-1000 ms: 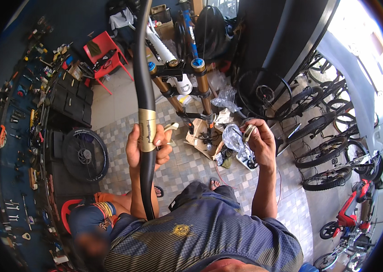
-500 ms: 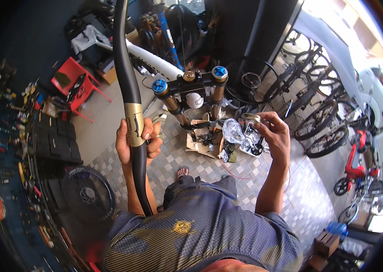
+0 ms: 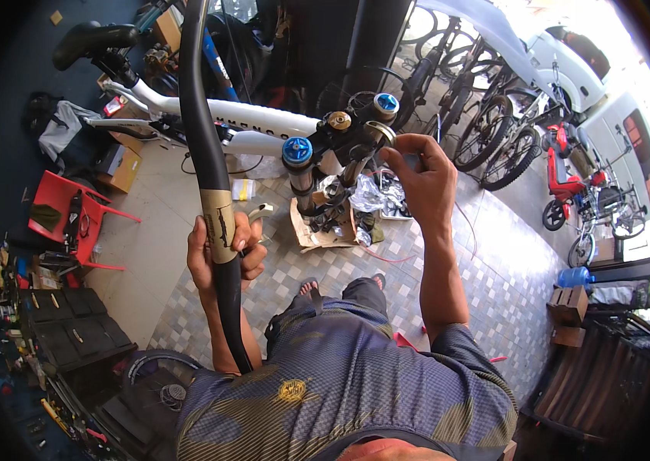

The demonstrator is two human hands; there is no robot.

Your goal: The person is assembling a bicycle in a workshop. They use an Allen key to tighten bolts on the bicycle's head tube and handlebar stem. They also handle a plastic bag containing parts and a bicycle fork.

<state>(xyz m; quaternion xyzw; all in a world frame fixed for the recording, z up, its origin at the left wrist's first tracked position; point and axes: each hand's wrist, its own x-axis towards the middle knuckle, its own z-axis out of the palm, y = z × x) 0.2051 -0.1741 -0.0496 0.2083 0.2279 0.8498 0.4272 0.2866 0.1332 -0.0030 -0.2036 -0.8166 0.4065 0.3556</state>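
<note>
My left hand (image 3: 248,260) is closed round the gold middle section of a black handlebar (image 3: 206,146), which stands nearly upright in front of me. Poking out from the same fingers is a small pale metal clamp piece (image 3: 262,210). With thumb and fingertips, my right hand (image 3: 426,183) pinches a curved gold-silver clamp piece (image 3: 381,134), close by the top of a bicycle fork. Blue caps (image 3: 297,150) top both fork legs, with a gold round cap (image 3: 339,121) between them. Behind the handlebar lies the white bike frame (image 3: 263,115).
Below the fork, an open cardboard box (image 3: 311,234) and plastic bags (image 3: 369,192) of parts lie on the tiled floor. A red chair (image 3: 71,219) and a tool-laden bench (image 3: 71,326) are at left. Several bicycles (image 3: 486,123) and a red scooter (image 3: 563,180) stand at right.
My right hand has moved left and up with its clamp piece, to the fork top. My view has shifted, showing more of the white frame. The left hand keeps its hold on the handlebar.
</note>
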